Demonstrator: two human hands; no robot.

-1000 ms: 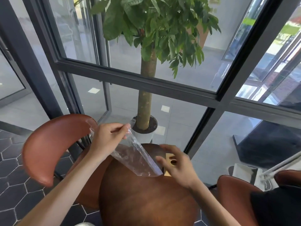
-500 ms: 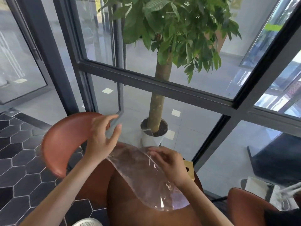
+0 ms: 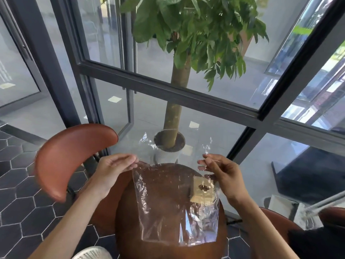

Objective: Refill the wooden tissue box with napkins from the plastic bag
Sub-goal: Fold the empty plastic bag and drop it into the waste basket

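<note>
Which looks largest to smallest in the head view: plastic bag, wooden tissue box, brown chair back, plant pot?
1. Plastic bag, though it hangs nearest the camera.
2. Brown chair back, close behind.
3. Plant pot, farther away.
4. Wooden tissue box, seen through the bag.

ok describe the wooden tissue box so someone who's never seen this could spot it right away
Start at the round dark-brown table in front of the potted tree. On its right side, just below the right hand, sits the wooden tissue box, seen through the clear plastic bag. It is the only pale, square thing there, with a dark oval hole on top.
</note>
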